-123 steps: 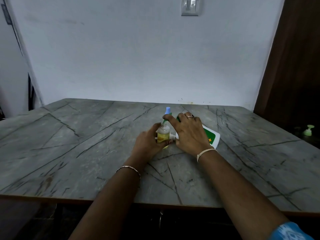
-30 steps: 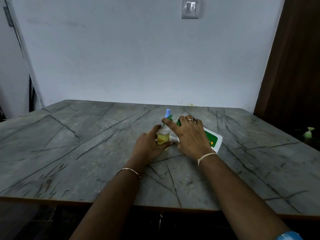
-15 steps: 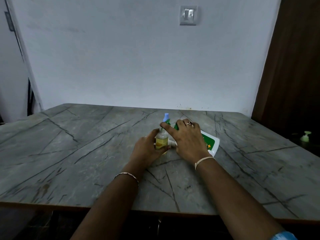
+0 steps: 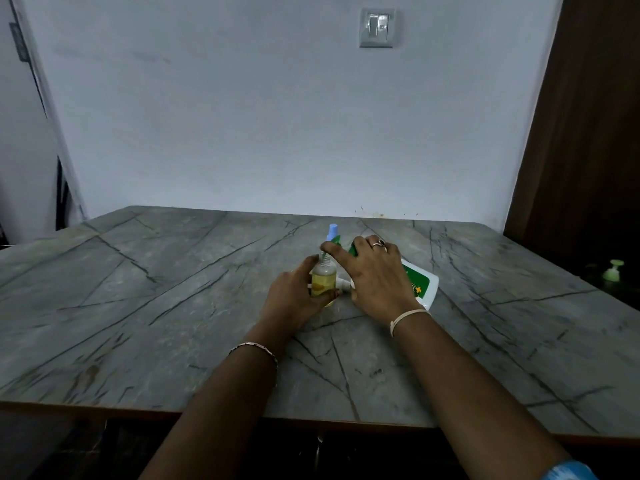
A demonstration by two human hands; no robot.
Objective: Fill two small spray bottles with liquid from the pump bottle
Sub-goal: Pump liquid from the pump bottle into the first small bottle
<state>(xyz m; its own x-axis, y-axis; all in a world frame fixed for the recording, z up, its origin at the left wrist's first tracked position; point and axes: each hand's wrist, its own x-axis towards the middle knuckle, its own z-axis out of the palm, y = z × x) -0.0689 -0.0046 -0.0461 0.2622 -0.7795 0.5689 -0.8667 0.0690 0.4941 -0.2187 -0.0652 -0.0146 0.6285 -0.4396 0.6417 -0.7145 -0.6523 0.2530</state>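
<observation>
Head camera: the left hand is wrapped around a small clear plastic spray bottle partly filled with yellowish liquid. The thumb is on the bottle's far side and the fingertips curl round its near side. The bottle stands upright on the grey veined stone table, right at the spout end of a white plastic pump bottle with a green label.

The pump bottle lies on its side, and its white spout points at the small bottle's lower body. The right hand lies over the pump bottle with its fingers bent down onto it, holding it in place. Its index finger is stretched out to the small bottle's neck. I cannot tell how firmly that hand presses.

Just beyond the pump bottle's spout end stands a second small bottle with a pale blue cap, which neither hand touches. High on the wall behind the pump bottle is a grey light switch, and well off to the pump bottle's right a small green-topped dispenser sits in shadow.

Over the last few seconds almost nothing has shifted. Both hands keep the same hold and the bottles have not moved; only the view has tipped up a little. The liquid level shows no change I can make out. That suggests the first bottle is still being filled, with the second yet to come.
</observation>
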